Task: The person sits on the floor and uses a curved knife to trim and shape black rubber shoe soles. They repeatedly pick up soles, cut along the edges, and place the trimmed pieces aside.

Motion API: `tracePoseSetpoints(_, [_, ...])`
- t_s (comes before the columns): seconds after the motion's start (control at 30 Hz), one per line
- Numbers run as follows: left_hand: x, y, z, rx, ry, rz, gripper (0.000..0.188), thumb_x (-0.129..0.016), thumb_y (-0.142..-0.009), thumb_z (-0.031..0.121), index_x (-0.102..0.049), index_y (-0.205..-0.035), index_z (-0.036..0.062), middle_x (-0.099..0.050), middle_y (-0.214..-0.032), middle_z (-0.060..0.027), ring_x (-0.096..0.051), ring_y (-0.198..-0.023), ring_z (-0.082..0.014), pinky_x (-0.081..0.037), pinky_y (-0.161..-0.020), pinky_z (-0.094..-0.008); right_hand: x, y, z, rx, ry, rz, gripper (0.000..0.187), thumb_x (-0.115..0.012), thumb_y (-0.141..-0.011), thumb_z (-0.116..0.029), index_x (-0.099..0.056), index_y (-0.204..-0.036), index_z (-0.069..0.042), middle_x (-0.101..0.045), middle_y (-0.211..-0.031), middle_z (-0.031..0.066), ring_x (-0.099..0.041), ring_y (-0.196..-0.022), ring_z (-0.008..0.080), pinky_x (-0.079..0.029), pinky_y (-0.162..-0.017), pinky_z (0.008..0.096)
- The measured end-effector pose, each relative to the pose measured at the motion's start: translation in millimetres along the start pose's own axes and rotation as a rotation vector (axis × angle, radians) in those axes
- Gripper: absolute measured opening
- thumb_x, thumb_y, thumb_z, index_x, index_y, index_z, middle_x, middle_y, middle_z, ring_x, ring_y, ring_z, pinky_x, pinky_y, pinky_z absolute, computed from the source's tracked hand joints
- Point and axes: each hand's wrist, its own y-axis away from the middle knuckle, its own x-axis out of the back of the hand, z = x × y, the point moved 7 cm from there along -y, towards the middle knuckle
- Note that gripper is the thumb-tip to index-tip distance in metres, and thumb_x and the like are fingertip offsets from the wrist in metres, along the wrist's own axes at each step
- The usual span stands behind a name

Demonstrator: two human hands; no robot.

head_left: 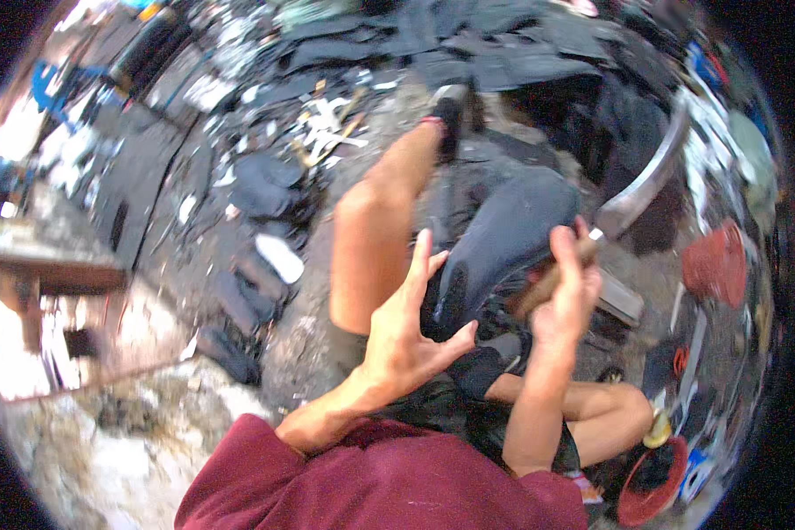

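Note:
My right hand (567, 305) is wrapped round the wooden handle of a large curved knife (638, 196). Its long blade points up and away to the right, clear of the dark pieces near my legs. My left hand (406, 340) is raised before my body, thumb and fingers spread, with nothing in it. Beyond both hands a smooth, dark grey curved piece (523, 221), perhaps rubber, lies between my bent left leg (375, 221) and the knife. Its lower end is partly hidden by my left hand.
Dark flat sheets (503, 62) and scraps cover the ground ahead. White and yellowish strips (331, 124) lie in a heap, with a white oval piece (280, 258) nearer. A reddish bucket (715, 263) and a red-rimmed tub (654, 486) are at right; a wooden bench (53, 256) stands left.

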Motion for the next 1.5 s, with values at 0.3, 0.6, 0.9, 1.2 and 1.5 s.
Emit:
tracePoseSetpoints(0.3, [334.6,178.9,-288.4,0.376,-0.751,1.285,0.052,-0.073,-0.077,0.018,-0.063,-0.126,0.0044,-0.062,-0.126,-0.0186,-0.054,-0.121,-0.0355,-0.039,-0.108,-0.0428,94.7,-65.2,73.4,-0.182,0.188,0.042,0.045,-0.072,-0.091,-0.039,-0.059,-0.125,-0.012,-0.066,-0.101,0.0040,-0.051,-0.065,0.0073,-0.043,-0.055,0.0225])
tracePoseSetpoints(0.6, [349.4,293.9,-385.6,1.488,-1.303,0.698,0.075,-0.072,-0.085,0.042,-0.043,-0.146,0.0097,-0.046,-0.142,-0.0194,-0.037,-0.136,-0.0378,-0.034,-0.110,-0.0512,143.8,-167.3,175.9,-0.122,0.463,-0.010,0.032,-0.070,-0.090,-0.018,-0.060,-0.117,-0.005,-0.067,-0.091,0.0068,-0.056,-0.065,0.0127,-0.045,-0.053,0.0270])
tracePoseSetpoints(0.9, [220.4,91.9,-242.6,0.176,-0.613,0.945,0.043,-0.075,-0.085,0.013,-0.065,-0.126,0.0069,-0.045,-0.150,-0.0173,-0.047,-0.133,-0.0329,-0.042,-0.107,-0.0428,64.3,-144.1,192.2,0.435,1.640,-0.115,0.067,-0.087,-0.064,-0.050,-0.060,-0.105,-0.005,-0.061,-0.110,0.0164,-0.059,-0.109,0.0361,-0.039,-0.101,0.0534])
tracePoseSetpoints(1.2, [36.5,-57.4,-27.2,-0.009,0.543,0.255,0.113,-0.080,-0.080,0.010,0.001,-0.159,0.0059,-0.008,-0.164,-0.0218,-0.013,-0.153,-0.0324,-0.022,-0.120,-0.0455,22.6,35.6,64.2,-0.383,-0.035,-0.718,0.058,-0.077,-0.080,-0.035,-0.059,-0.116,0.007,-0.068,-0.099,0.0204,-0.069,-0.088,0.0319,-0.058,-0.074,0.0388])
tracePoseSetpoints(1.5, [21.2,-49.8,-24.4,0.441,0.764,-0.165,0.037,-0.077,-0.089,0.024,-0.065,-0.117,0.0038,-0.070,-0.104,-0.0033,-0.067,-0.091,-0.0139,-0.055,-0.083,-0.0314,129.0,100.1,55.1,-0.212,0.597,-0.238,0.046,-0.065,-0.098,-0.024,-0.050,-0.137,-0.006,-0.057,-0.085,0.0039,-0.056,-0.068,0.0103,-0.052,-0.063,0.0313])
